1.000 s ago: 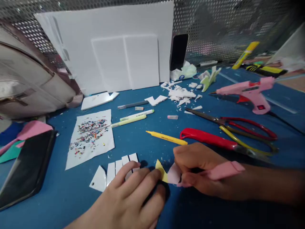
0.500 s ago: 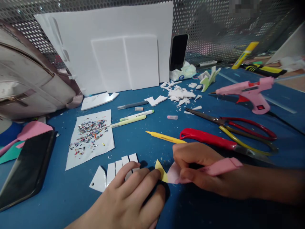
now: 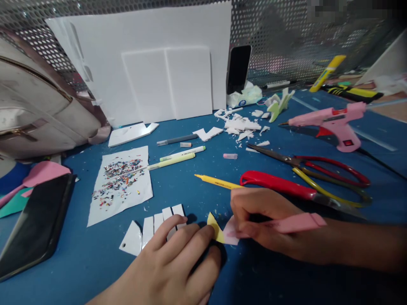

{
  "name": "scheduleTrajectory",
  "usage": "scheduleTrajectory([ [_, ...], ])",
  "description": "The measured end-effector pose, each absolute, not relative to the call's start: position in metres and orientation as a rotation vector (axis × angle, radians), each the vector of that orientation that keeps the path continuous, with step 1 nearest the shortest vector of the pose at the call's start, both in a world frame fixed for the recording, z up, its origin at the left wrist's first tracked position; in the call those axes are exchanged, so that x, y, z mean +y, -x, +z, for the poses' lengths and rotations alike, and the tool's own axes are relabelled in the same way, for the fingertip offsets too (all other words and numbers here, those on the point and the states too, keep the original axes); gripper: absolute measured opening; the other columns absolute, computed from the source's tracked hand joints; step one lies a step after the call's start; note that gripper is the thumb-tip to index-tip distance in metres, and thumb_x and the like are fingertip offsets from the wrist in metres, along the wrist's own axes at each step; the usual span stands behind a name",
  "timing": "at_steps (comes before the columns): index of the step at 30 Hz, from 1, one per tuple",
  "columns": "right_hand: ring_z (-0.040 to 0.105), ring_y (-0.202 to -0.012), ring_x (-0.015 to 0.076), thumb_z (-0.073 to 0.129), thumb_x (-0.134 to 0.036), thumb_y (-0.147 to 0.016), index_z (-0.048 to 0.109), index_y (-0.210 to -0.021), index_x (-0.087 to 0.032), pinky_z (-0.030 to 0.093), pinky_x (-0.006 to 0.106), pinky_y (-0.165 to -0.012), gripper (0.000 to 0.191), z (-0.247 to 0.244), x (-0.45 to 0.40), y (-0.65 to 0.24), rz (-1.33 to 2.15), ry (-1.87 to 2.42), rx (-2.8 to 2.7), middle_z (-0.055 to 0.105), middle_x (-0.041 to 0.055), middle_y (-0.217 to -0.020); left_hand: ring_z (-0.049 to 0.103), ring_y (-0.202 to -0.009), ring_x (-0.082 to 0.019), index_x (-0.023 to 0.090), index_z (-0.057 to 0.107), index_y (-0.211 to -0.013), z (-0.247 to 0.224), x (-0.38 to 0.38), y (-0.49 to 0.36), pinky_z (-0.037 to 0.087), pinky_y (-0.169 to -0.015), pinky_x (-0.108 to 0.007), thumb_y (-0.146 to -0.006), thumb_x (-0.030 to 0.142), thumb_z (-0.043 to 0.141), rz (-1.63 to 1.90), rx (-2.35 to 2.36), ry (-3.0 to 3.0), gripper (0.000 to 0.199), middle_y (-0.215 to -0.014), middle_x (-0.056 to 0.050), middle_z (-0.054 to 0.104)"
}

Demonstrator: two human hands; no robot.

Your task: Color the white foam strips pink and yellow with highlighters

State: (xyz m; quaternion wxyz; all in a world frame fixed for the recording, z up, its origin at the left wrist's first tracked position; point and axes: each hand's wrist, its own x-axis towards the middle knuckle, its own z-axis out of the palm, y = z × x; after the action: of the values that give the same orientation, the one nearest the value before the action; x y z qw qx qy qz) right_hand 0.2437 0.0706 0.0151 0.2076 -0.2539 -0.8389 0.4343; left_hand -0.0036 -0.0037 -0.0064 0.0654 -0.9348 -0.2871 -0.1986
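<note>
Head view: my left hand (image 3: 178,254) lies low over the desk, palm down, fingers bent and a little apart, the fingertips on the left end of a small yellow-and-pink piece (image 3: 217,231). My thumb is hidden, so I cannot tell whether I pinch the piece or only press it. My right hand (image 3: 270,224) is closed around a pink marker (image 3: 295,223), its tip end toward the piece.

Key relation: the piece sits between my hands, its visible length running roughly left to right; how far it continues beneath my left fingers is not visible. The left hand is nearer, being in contact; the right fingers are just beside the pink end. The marker's long axis also runs left to right, its blunt end above my right wrist. The tip seems to meet the pink part, though the contact is too small to confirm.

Surface: blue desktop (image 3: 178,186), specked with crumbs. White strips (image 3: 148,231) lie in a row just beyond my left fingers. A yellow pen (image 3: 219,182) and a red-handled tool (image 3: 280,185) lie beyond my right hand, bounding the room on that side; scissors (image 3: 288,160) rest farther out. Behind everything, a white board (image 3: 95,42) stands against a perforated panel (image 3: 270,25)
</note>
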Motion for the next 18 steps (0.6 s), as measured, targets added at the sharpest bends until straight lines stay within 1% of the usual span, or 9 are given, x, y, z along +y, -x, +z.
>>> scheduleTrajectory([
  [2, 0.044, -0.063, 0.0116, 0.049, -0.041, -0.103, 0.046, -0.072, -0.018, 0.033, 0.027, -0.059, 0.038, 0.0158, 0.0704, -0.2438, 1.219, 0.74, -2.333, 0.05, -0.0027, -0.07, 0.059, -0.106, -0.021, 0.018, 0.069, -0.111, -0.0054, -0.0036, 0.0034, 0.029, -0.109, -0.041, -0.1, 0.025, 0.047, -0.593, -0.875, 2.826, 0.025, -0.119, -0.005, 0.069],
  [5, 0.041, -0.06, 0.0119, 0.044, -0.044, -0.104, 0.041, -0.068, -0.019, 0.031, 0.029, -0.058, 0.044, 0.0182, 0.0702, -0.2436, 1.19, 0.717, -2.355, 0.046, -0.0029, -0.066, 0.059, -0.106, -0.021, 0.018, 0.069, -0.111, -0.0031, -0.0038, 0.003, 0.029, -0.109, -0.041, -0.099, 0.024, 0.048, -0.575, -0.896, 2.833, 0.025, -0.119, -0.005, 0.07],
  [8, 0.041, -0.061, 0.0124, 0.042, -0.044, -0.105, 0.04, -0.069, -0.02, 0.031, 0.028, -0.057, 0.043, 0.0205, 0.0703, -0.2434, 1.189, 0.81, -2.329, 0.044, -0.003, -0.067, 0.058, -0.107, -0.02, 0.019, 0.068, -0.112, -0.002, -0.004, 0.0028, 0.028, -0.111, -0.04, -0.1, 0.025, 0.047, -0.569, -0.882, 2.82, 0.025, -0.121, -0.004, 0.069],
  [11, 0.04, -0.06, 0.0121, 0.04, -0.044, -0.105, 0.037, -0.067, -0.02, 0.032, 0.028, -0.057, 0.045, 0.0214, 0.0705, -0.2432, 1.23, 0.796, -2.322, 0.043, -0.0032, -0.065, 0.058, -0.106, -0.02, 0.019, 0.068, -0.111, -0.0026, -0.0036, 0.0025, 0.029, -0.11, -0.039, -0.1, 0.026, 0.046, -0.58, -0.883, 2.823, 0.025, -0.121, -0.004, 0.069],
  [14, 0.039, -0.059, 0.0123, 0.041, -0.046, -0.105, 0.037, -0.068, -0.02, 0.032, 0.028, -0.055, 0.045, 0.0208, 0.0708, -0.2431, 1.212, 0.803, -2.275, 0.042, -0.0032, -0.065, 0.059, -0.105, -0.02, 0.019, 0.068, -0.111, -0.0035, -0.0029, 0.0023, 0.029, -0.11, -0.04, -0.1, 0.025, 0.046, -0.581, -0.895, 2.831, 0.025, -0.12, -0.004, 0.07],
  [18, 0.041, -0.059, 0.013, 0.038, -0.049, -0.105, 0.038, -0.066, -0.02, 0.033, 0.029, -0.056, 0.048, 0.0204, 0.0706, -0.2428, 1.238, 0.796, -2.277, 0.045, -0.0022, -0.064, 0.058, -0.107, -0.021, 0.019, 0.068, -0.112, -0.0034, -0.003, 0.0027, 0.028, -0.11, -0.041, -0.101, 0.025, 0.045, -0.552, -0.892, 2.841, 0.027, -0.122, -0.004, 0.069],
])
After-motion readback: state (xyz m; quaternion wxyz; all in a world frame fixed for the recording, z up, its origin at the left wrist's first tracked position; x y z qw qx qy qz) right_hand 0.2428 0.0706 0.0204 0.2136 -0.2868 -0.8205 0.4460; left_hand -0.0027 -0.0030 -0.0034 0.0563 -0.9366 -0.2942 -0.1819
